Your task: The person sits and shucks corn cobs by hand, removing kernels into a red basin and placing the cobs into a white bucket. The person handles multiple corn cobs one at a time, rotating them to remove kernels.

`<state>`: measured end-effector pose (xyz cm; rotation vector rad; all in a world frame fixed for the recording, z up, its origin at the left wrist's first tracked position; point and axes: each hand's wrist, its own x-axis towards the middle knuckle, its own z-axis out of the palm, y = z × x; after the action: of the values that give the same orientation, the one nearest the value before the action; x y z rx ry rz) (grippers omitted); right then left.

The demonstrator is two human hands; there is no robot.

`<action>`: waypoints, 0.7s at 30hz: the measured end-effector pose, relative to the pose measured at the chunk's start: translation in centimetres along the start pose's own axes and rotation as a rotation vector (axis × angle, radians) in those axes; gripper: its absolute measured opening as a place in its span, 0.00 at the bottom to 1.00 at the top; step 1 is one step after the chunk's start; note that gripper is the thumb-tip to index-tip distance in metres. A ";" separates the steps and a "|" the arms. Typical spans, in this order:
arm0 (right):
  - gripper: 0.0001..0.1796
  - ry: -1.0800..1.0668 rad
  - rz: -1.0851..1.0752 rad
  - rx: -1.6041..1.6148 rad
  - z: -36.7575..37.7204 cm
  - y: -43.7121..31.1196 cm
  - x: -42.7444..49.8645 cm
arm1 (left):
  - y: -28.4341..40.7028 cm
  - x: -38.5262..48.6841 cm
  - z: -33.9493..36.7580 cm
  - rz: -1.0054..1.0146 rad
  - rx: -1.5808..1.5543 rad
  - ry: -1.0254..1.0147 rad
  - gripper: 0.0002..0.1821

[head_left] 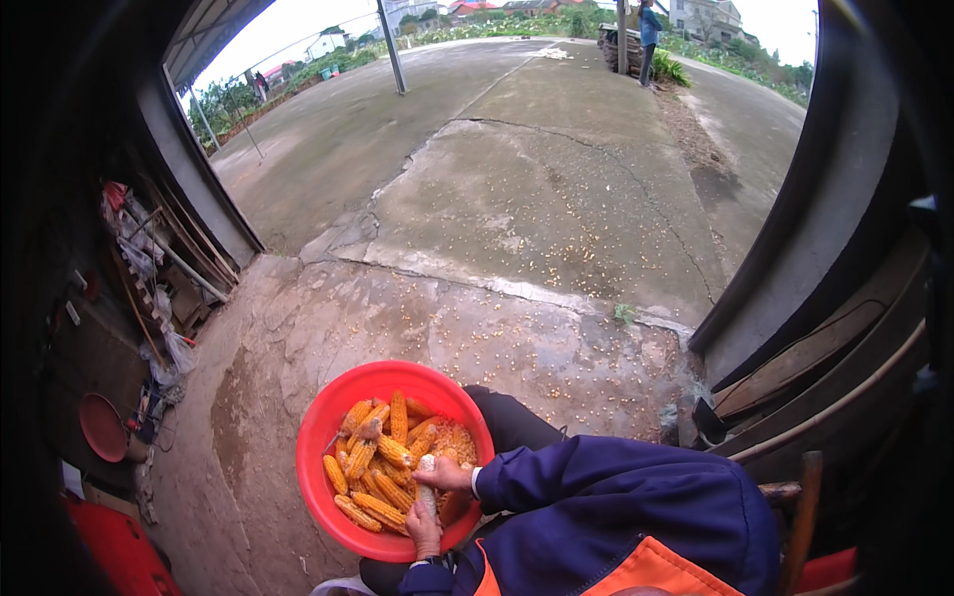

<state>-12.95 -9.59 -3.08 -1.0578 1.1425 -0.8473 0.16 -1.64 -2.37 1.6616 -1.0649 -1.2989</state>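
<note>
A red plastic basin [315,495] sits in front of me, holding several yellow corn ears [384,488] and loose corn kernels [456,433] along one side. Over the basin I grip a pale, mostly stripped corn cob [426,484]. My left hand [423,530], with a dark watch at the wrist, is closed around its lower end. Around the upper part is my right hand [449,474], its thumb against the cob. Some of the basin's contents are hidden beneath my hands and sleeve.
Scattered kernels [514,350] lie on the cracked concrete floor [298,357]. Plastic bags and poles [160,276] lean along the left wall. Boards [812,350] stand at the right. A person [648,41] stands outside near stacked wood [615,51].
</note>
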 end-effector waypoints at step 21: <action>0.18 -0.007 -0.005 0.052 0.0 0.2 -0.1 | -0.6 0.9 -1.7 -0.119 -0.233 -0.163 0.29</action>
<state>-12.95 -9.43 -3.29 -1.0199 1.1066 -0.8722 2.02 -2.14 -2.92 1.4828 -0.8789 -1.5942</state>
